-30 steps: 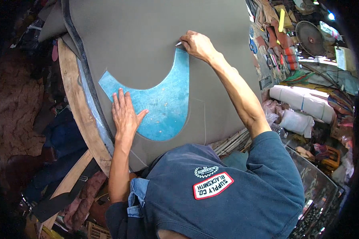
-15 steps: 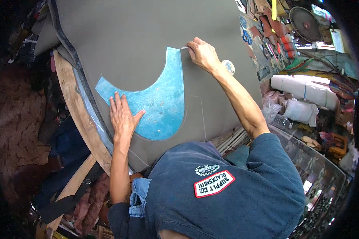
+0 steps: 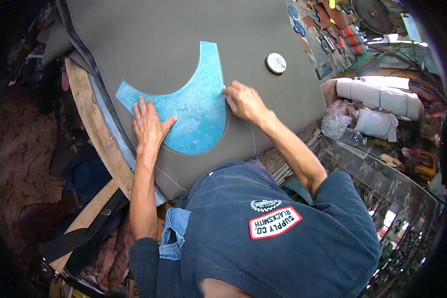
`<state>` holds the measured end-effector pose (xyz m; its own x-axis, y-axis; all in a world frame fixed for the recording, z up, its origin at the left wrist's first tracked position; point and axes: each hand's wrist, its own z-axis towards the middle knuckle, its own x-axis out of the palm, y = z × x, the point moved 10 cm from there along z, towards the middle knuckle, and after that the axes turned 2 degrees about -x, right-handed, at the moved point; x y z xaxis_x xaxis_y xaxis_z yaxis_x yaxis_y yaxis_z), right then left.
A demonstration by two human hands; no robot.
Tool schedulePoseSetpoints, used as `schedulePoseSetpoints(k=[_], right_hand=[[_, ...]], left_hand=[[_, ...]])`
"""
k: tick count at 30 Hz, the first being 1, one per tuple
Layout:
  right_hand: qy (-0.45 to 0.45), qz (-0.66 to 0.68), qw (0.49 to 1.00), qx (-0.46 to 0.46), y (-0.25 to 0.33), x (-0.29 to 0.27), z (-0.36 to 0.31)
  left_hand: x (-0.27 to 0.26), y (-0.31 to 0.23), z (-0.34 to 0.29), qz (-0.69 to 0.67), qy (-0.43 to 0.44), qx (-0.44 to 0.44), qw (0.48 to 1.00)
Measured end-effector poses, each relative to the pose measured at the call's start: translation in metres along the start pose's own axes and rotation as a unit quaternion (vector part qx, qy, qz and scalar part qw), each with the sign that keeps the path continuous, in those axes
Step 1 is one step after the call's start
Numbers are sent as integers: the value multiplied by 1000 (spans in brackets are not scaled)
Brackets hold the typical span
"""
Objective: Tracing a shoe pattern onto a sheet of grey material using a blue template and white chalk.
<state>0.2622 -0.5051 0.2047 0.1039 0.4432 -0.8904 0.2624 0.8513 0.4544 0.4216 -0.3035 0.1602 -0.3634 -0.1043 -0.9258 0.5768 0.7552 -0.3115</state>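
Note:
A blue curved template (image 3: 203,107) with two arms lies flat on a large dark grey sheet (image 3: 149,39). My left hand (image 3: 148,124) rests on its left part, fingers spread and pressing flat. At the template's right edge, my right hand (image 3: 244,103) is closed in a pinch on a small white piece, perhaps chalk (image 3: 224,88); most of it is hidden by the fingers. Thin pale lines run along the template's outline and across the sheet near my body. A round tin (image 3: 275,63) with a pale top and black side sits beyond my right hand.
A curved wooden edge (image 3: 97,129) and a dark strip (image 3: 92,67) border the sheet on the left. At the far right are blue-handled scissors (image 3: 299,27), leather scraps and a fan (image 3: 375,14). White wrapped rolls (image 3: 380,97) lie to the right beside a glass-topped case (image 3: 377,169).
My right hand has slid toward me along the template's right edge, from its upper tip to about midway. The round tin, partly behind my forearm before, now shows whole. My left hand stays on the template.

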Motion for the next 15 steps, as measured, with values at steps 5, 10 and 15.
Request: schedulePoseSetpoints(k=[5,10,15], right_hand=[[51,64,997,5,66,19,-80],[90,192,975,-64,146,34,-74],[87,84,976,-183,164,145,11]], left_hand=[[-6,1,0,27,-23,16,999],[4,-17,15,168,120,10,978],[45,-50,62,321,285,3,903]])
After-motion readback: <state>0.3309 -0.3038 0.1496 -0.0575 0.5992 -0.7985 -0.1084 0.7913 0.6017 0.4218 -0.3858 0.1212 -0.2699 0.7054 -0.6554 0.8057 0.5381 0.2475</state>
